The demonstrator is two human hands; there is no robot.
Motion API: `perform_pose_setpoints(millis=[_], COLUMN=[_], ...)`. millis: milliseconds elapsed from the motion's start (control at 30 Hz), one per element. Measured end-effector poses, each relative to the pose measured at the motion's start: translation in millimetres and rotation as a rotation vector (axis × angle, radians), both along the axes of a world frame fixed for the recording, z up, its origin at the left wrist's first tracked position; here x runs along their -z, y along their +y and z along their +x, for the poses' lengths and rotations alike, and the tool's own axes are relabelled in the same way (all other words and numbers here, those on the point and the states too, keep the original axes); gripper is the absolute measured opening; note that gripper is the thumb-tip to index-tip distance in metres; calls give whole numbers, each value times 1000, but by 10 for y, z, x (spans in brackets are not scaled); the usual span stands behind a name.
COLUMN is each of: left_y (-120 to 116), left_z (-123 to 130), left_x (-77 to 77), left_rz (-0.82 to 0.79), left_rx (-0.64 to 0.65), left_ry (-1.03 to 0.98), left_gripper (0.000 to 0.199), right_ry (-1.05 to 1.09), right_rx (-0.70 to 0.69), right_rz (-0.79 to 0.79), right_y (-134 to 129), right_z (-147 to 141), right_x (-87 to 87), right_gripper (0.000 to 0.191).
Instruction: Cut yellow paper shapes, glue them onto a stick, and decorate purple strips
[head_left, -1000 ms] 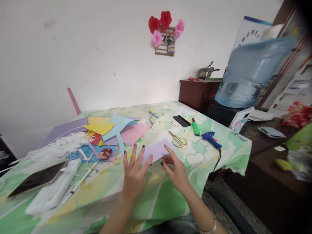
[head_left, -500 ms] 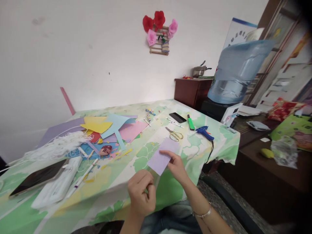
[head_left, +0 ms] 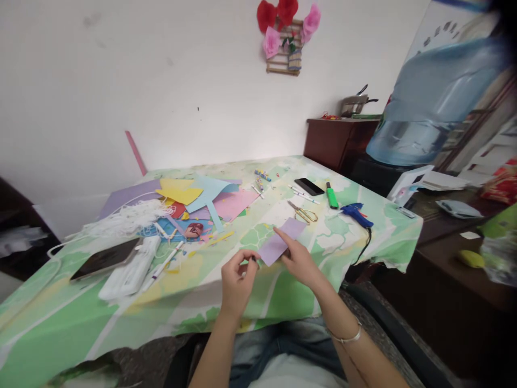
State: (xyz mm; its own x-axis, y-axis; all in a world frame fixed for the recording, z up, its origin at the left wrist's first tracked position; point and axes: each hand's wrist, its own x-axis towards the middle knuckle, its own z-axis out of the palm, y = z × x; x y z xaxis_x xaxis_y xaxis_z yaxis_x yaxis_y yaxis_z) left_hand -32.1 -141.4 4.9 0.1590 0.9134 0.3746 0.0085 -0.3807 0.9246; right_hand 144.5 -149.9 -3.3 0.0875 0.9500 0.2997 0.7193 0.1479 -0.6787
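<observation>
A light purple sheet of paper [head_left: 285, 241] is held by my right hand [head_left: 299, 261], its index finger stretched along the top and the thumb and other fingers at the near edge. My left hand [head_left: 238, 277] is at the paper's left corner, thumb and fingers pinched together. A small dark spot shows at those fingertips, too small to name. Whether this hand grips the corner, I cannot tell. Just beyond the paper lie gold-handled scissors [head_left: 302, 213].
A blue glue gun [head_left: 356, 214], a green marker [head_left: 332, 195] and a black phone [head_left: 309, 186] lie at the right. Left are coloured papers [head_left: 180, 191], white cord [head_left: 125, 221], a tablet [head_left: 107, 260] and a white case [head_left: 131, 269]. A water bottle [head_left: 428, 102] stands beyond the table.
My left hand has gone from a loose fist below the paper up to its left corner, fingers now pinched. My right hand still holds the paper. The camera view has shifted left.
</observation>
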Motion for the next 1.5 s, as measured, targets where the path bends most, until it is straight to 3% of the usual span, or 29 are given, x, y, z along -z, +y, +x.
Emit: perform_pose_setpoints(millis=[100,200,267,400,533,867,1100,1300,1500], left_y=[-10,-24,-35,-72,-109,-94,-103,-101,-100], left_z=[80,112,122,150,156,31,52,47,57], left_x=[-14,-31,-30,-8,-25,-130,-109,-122,-109], left_rz=[-171,-222,-240,-268,-276,-290,-278,-278,-279], left_rx=[39,76,99,159,204,314,329,287,323], left_ry=[-146,-241,-273,-286,-262,-90,-34,-52,-49], left_gripper=[21,25,24,21,21,21,19,20,21], right_ry=[-50,19,116,310,361,206,121,178,207], right_rx=[-13,12,-34,-178,-154,-220,-148,-45,-203], right_rz=[-60,-140,-109,-6,61,93,167,220,168], right_y=[-105,-276,-382,-468,-439,-464,-455,-443,-435], right_z=[-15,-26,-67,-226,-328,-241,-247,-240,-252], right_x=[-149,-282,-341,-352,-290,-356,-322,-302,-295], right_gripper=[70,48,31,17,8,15,12,8,9])
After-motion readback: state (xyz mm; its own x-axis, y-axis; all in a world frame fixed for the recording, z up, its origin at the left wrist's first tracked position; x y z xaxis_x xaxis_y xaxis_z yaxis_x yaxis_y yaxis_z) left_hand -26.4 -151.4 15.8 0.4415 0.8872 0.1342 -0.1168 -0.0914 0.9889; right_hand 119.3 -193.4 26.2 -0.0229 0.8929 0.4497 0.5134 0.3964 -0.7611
